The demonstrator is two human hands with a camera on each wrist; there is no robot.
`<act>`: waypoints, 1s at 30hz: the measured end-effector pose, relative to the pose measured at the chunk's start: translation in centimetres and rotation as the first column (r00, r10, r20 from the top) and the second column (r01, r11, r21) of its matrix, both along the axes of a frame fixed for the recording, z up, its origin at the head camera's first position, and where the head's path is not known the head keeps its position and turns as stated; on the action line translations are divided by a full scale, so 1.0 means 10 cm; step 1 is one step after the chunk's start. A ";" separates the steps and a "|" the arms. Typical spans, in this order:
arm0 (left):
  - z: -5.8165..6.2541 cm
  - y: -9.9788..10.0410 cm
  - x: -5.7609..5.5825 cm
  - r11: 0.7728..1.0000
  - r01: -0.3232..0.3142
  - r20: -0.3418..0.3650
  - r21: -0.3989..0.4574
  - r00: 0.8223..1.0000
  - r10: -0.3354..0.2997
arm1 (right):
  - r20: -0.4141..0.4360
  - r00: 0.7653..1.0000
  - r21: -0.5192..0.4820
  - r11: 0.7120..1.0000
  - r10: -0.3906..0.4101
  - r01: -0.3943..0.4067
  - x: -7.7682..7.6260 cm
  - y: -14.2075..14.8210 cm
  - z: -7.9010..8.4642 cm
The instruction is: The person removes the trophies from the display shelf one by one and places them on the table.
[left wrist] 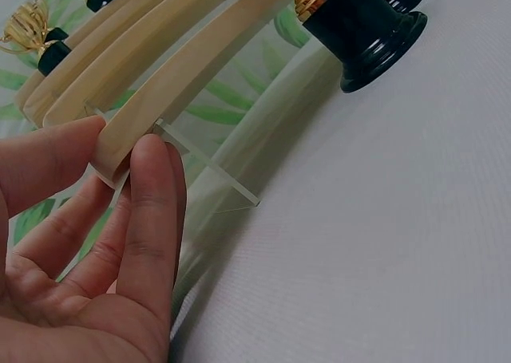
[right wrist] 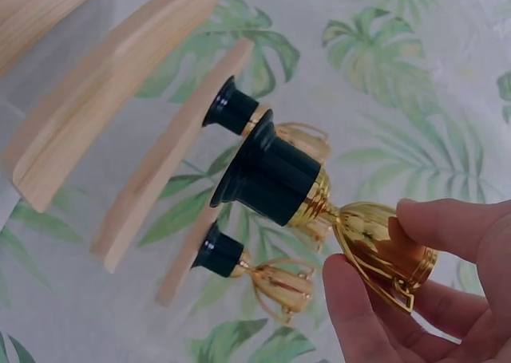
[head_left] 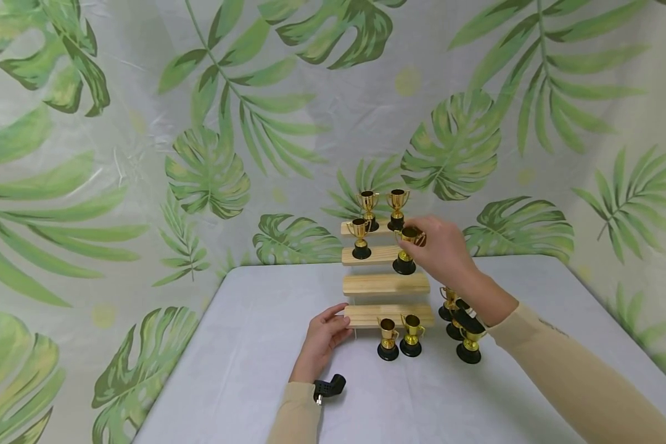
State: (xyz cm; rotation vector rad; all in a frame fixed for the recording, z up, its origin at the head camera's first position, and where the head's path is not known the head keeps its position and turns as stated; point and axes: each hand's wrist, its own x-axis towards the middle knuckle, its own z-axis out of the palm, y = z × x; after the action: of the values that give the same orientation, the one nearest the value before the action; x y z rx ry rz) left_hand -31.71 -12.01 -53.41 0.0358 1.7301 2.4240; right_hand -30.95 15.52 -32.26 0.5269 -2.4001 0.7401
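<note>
My right hand (head_left: 441, 246) pinches a small gold trophy cup (right wrist: 383, 239) with a black base by its bowl. That trophy is upright beside the right end of the second-highest step (head_left: 380, 254) of a tiered wooden stand; in the right wrist view its base looks apart from the wood. With thumb and fingers, my left hand (head_left: 323, 339) grips the left end of the lowest step (left wrist: 152, 100). Another trophy (head_left: 361, 237) stands on the second-highest step's left side. Two trophies, one on the left (head_left: 369, 209) and one on the right (head_left: 398, 209), stand on the top step.
Two trophies, a left one (head_left: 388, 339) and a right one (head_left: 412, 336), stand on the white-covered table (head_left: 244, 370) before the stand. Several more, including a front trophy (head_left: 469, 345), stand right of it, partly behind my right wrist. A leaf-patterned curtain (head_left: 288, 154) hangs behind.
</note>
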 end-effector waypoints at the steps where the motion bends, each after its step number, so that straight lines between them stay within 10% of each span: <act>1: 0.00 0.00 0.00 1.000 -0.001 0.000 -0.001 1.000 0.001 | -0.001 1.000 -0.002 1.000 -0.001 0.001 0.02 0.00 0.00; 30: 0.03 0.01 0.02 1.000 0.009 -0.001 -0.001 1.000 -0.009 | -0.093 0.993 -0.001 0.997 0.071 -0.072 0.49 -0.01 -0.10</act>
State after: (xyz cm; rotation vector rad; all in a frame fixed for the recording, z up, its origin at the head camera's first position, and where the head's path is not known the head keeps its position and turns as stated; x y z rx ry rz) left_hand -31.49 -11.95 -53.15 0.0454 1.7279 2.4173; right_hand -26.01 15.42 -33.22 0.6345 -2.3039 0.7345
